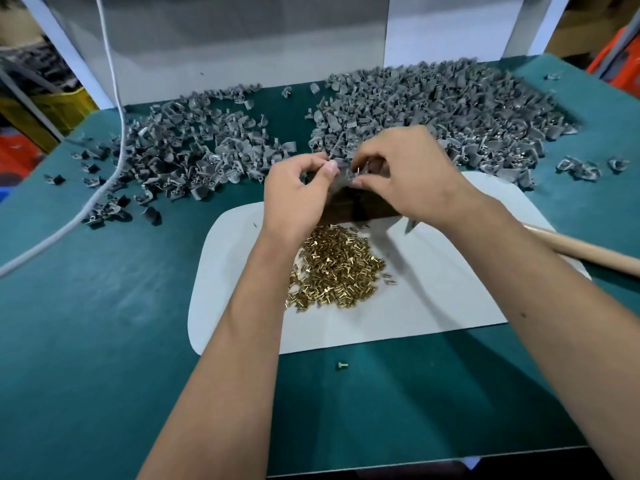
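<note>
My left hand (298, 192) and my right hand (401, 171) meet over the middle of the table, above a dark block (360, 207). The left fingers pinch a small grey plastic part (341, 174). The right thumb and fingers pinch a thin brass rivet (356, 170) at that part. A heap of brass rivets (336, 271) lies on a white sheet (433, 289) just below the hands. Two piles of grey parts lie beyond: one at the left (180, 157), a larger one at the right (450, 109).
The table has a green mat (104, 323). A white cord (114, 109) runs down the left side. A wooden stick (588, 249) lies at the right edge. One stray rivet (342, 365) sits on the mat near the front. A white board (242, 64) stands behind.
</note>
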Available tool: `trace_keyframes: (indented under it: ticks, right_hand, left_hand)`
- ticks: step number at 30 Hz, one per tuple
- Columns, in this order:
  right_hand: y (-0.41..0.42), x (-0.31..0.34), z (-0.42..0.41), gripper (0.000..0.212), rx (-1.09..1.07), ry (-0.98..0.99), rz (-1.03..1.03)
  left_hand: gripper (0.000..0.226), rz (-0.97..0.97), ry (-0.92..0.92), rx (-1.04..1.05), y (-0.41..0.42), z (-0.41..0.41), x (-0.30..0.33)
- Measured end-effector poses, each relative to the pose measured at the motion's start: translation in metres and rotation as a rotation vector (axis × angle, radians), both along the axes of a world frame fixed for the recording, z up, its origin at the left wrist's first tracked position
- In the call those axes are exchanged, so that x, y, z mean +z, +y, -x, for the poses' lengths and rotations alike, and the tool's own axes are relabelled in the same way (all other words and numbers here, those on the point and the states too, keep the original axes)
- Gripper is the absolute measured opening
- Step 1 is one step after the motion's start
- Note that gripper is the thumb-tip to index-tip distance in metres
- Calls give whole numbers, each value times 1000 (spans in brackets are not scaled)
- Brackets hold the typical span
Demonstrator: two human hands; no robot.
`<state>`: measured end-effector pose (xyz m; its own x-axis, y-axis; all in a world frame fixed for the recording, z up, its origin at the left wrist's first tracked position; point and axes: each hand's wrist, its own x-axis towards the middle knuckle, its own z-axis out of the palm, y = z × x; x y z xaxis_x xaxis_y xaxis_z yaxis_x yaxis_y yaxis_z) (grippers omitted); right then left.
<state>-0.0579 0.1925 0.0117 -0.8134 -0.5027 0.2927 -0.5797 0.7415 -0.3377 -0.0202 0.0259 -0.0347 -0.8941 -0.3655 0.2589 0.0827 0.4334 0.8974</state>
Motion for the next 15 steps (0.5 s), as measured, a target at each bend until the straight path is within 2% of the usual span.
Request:
trace_keyframes:
  ticks: [4,6,7,9,11,13,15]
  right_hand:
    - [-1,8,20,33,-153,20,105]
    - [1,13,30,43,-231,53,135]
    - [1,16,31,41,-224,57,131]
    - [-3,26,21,25,-53,22,69]
    - [-10,34,0,11,253,-112,-96]
    - [-21,35,-26,9,497,-326,-272]
    - [-32,26,-48,9,651,-452,-387]
  left_hand:
    - [21,327,-77,291,-39,5,-6]
    - [25,453,-175,323,-55,4,-12]
    - [29,471,-216,315,-60,3,-14]
    - [36,503,-274,282,-66,1,-18]
    - [40,569,-302,229,-70,2,-21]
    - [39,603,-279,189,-73,4,-23]
    - [33,593,-210,191,-73,3,-24]
